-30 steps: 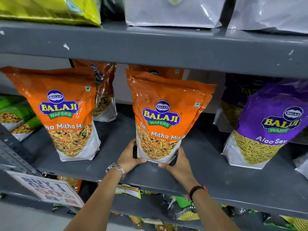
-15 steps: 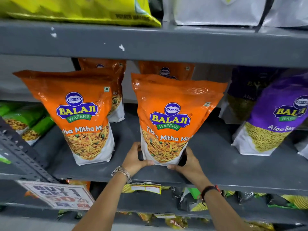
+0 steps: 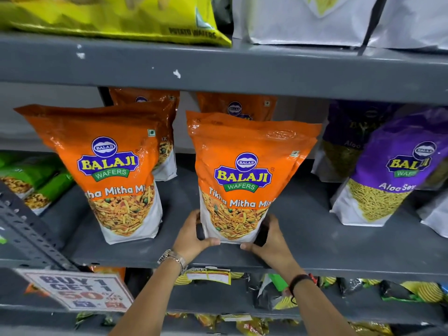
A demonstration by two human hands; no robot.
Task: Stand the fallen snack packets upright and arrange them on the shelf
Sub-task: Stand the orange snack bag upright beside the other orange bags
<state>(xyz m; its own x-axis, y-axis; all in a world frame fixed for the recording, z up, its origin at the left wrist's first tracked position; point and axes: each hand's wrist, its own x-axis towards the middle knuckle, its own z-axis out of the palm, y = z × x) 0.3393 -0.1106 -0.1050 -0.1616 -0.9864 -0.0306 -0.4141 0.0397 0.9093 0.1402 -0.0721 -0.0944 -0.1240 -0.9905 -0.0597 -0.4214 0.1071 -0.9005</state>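
Observation:
An orange Tikha Mitha Mix packet (image 3: 244,166) stands upright at the middle of the grey shelf (image 3: 315,251). My left hand (image 3: 191,236) grips its lower left corner. On the lower right corner sits my right hand (image 3: 271,241), thumb under the packet's base. A second orange packet (image 3: 109,166) stands upright to the left, apart from the first. Two more orange packets (image 3: 236,105) stand behind, partly hidden. A purple Aloo Sev packet (image 3: 388,180) stands at the right, leaning a little.
Green packets (image 3: 29,175) lie at the far left of the shelf. The shelf above (image 3: 218,69) carries yellow and white bags. A "Buy 1 Get 1" sign (image 3: 77,289) hangs on the front edge at lower left. Small packets fill the shelf below.
The view has shifted so the packets sit further right and lower in frame. Both hands keep the same hold on the middle orange packet, which stays upright.

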